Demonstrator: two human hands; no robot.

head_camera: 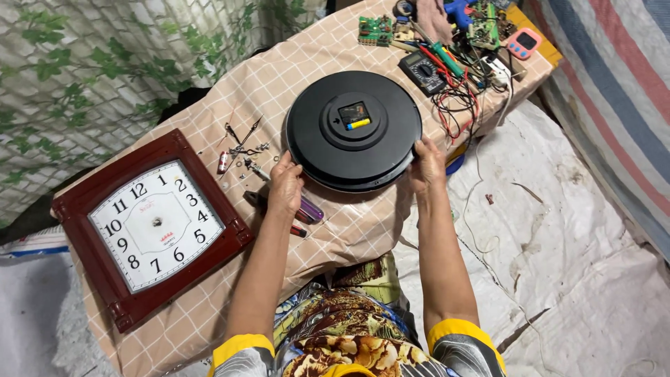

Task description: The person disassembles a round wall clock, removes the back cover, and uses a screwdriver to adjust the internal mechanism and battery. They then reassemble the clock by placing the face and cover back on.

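A round black wall clock [353, 130] lies face down on a low table covered with a beige checked cloth [363, 223]. Its back shows a small movement box holding a yellow battery [358, 123]. My left hand [285, 186] grips the clock's left rim and my right hand [427, 164] grips its right rim. A purple-handled screwdriver [309, 209] lies just under my left hand. Loose clock hands and small screws [241, 148] are scattered to the left of the round clock.
A square clock [152, 225] with a dark red frame and no hands lies face up at the left. At the far end are a multimeter [423, 71], green circuit boards [375, 30], red wires [457, 105] and tools. White sheeting [558, 237] covers the floor on the right.
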